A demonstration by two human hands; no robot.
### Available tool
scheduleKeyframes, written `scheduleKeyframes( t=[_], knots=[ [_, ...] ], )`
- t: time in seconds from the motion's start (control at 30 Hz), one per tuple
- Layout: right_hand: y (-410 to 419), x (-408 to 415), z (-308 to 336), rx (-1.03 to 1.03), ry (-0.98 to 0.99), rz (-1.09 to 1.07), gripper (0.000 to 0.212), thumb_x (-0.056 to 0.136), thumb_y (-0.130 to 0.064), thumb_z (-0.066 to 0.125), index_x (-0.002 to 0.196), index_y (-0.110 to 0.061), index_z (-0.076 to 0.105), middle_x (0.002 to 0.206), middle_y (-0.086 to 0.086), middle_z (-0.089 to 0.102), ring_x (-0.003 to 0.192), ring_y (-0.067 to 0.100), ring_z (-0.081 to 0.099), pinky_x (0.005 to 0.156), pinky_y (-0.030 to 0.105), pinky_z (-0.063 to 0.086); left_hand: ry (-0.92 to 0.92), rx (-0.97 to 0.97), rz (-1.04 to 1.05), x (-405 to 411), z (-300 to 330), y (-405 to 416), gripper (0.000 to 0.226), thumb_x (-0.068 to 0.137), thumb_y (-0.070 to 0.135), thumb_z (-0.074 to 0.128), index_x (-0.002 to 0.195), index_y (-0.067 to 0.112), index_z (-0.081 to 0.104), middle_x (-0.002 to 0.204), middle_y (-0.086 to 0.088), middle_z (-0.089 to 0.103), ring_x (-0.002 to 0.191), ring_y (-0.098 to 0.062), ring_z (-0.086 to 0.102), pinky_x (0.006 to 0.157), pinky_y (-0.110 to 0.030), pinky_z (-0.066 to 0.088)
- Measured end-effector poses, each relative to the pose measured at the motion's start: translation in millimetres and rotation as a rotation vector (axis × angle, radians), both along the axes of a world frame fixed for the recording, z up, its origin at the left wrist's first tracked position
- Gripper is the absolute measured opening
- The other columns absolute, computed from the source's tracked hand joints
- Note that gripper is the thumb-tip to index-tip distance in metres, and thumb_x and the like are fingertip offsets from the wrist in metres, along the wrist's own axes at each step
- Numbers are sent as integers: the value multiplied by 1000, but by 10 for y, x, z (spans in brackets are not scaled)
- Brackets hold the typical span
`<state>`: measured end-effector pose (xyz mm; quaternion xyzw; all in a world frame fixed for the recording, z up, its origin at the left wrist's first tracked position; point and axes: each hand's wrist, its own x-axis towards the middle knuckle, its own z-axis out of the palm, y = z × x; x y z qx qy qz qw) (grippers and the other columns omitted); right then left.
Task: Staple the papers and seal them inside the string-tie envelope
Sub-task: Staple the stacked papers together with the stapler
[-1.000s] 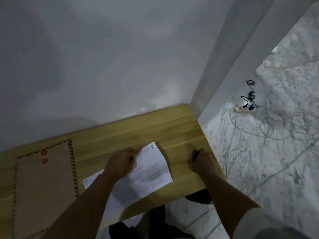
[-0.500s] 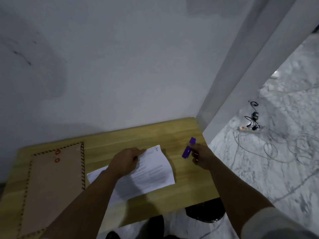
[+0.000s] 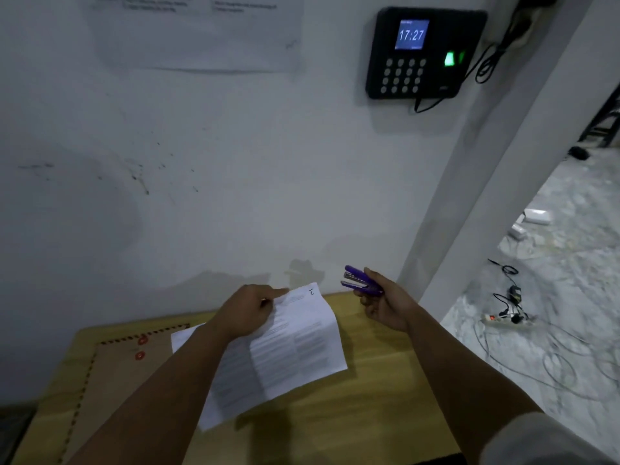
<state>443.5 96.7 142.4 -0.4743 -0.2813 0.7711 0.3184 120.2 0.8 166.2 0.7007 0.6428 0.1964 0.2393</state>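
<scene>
1. The left hand (image 3: 246,312), at lower centre of the frame, has its fingers curled round the top edge of the papers (image 3: 295,347), pinching them near their upper left corner.
2. The papers are white printed sheets; their top end is lifted in the left hand and they slope down toward the bottom of the frame over the surface (image 3: 379,380). Whether their lower edge touches the surface cannot be told.
3. The right hand (image 3: 385,303), just right of the papers' top corner, has its fingers wrapped round a purple stapler (image 3: 360,282). The stapler's mouth points toward the upper left, near the papers' top right corner but apart from it.
4. The envelope (image 3: 110,380) lies flat on the surface at the lower left of the frame, brown with a dashed border and two red string discs near its top. It looks flat; what is inside cannot be told. The left forearm crosses over its right side.
5. Another white sheet (image 3: 183,338) shows just behind the left wrist, beside the envelope's upper right corner.
6. On the wall at the upper right of the frame hangs a black keypad clock (image 3: 422,52) reading 17:27.
7. A power strip (image 3: 503,322) and loose cables lie on the floor at the right of the frame.
</scene>
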Motion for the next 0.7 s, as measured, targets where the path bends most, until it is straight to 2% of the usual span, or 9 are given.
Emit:
scheduleKeyframes(
  t=[0.13, 0.23, 0.3, 0.37, 0.43, 0.5, 0.57, 0.7],
  knots=[
    [-21, -5, 90, -9, 86, 90, 54, 89, -35, 71, 130, -1, 62, 110, 15, 70, 75, 17, 63, 61, 27, 50, -10, -34, 9, -16, 67, 42, 46, 99, 5, 51, 136, 29, 63, 129, -4, 69, 97, -6, 62, 77, 0, 37],
    [-24, 8, 158, -2, 92, 183, 48, 92, -29, 67, 133, -6, 61, 125, 13, 68, 91, 21, 67, 71, 32, 49, -30, -64, 3, 3, 123, 55, 46, 99, 5, 50, 133, 31, 65, 134, -4, 67, 99, -8, 66, 84, -14, 46],
    [-20, 11, 189, 4, 61, 218, 48, 91, -31, 67, 133, -8, 61, 128, 12, 68, 95, 21, 67, 76, 35, 47, -36, -73, -6, 21, 146, 69, 46, 98, 5, 50, 132, 33, 66, 135, -4, 66, 98, -5, 64, 84, -15, 45],
    [-20, 17, 208, 25, 8, 217, 47, 93, -36, 65, 132, -10, 61, 125, 12, 70, 90, 19, 66, 75, 35, 46, -40, -73, -3, 41, 160, 88, 46, 98, 5, 51, 131, 34, 66, 136, -4, 66, 91, -4, 66, 83, -16, 47],
    [-25, 32, 223, 41, -9, 189, 45, 94, -36, 63, 130, -10, 61, 122, 12, 71, 86, 18, 64, 73, 34, 44, -47, -72, 1, 64, 177, 105, 46, 98, 6, 51, 130, 36, 66, 133, -4, 68, 82, -10, 70, 81, -20, 51],
    [-31, 57, 239, 34, 4, 172, 43, 94, -31, 61, 129, -7, 61, 119, 13, 71, 83, 18, 63, 70, 32, 43, -42, -69, -5, 95, 186, 115, 46, 99, 7, 51, 130, 37, 67, 129, -5, 69, 65, -4, 66, 73, -18, 50],
    [-31, 63, 244, 22, -19, 182, 43, 90, -27, 57, 125, -2, 61, 107, 15, 71, 73, 19, 60, 65, 31, 41, -49, -61, -11, 132, 193, 125, 45, 99, 7, 50, 131, 35, 67, 129, -6, 69, 49, 2, 55, 65, -13, 46],
    [-4, 45, 205, 43, -145, 204, 48, 87, -32, 52, 124, -4, 63, 81, 6, 59, 55, 14, 42, 50, 25, 30, -76, -59, -16, 211, 235, 138, 46, 100, 7, 50, 128, 39, 67, 128, -7, 70, 44, 1, 48, 60, -11, 43]
  ],
)
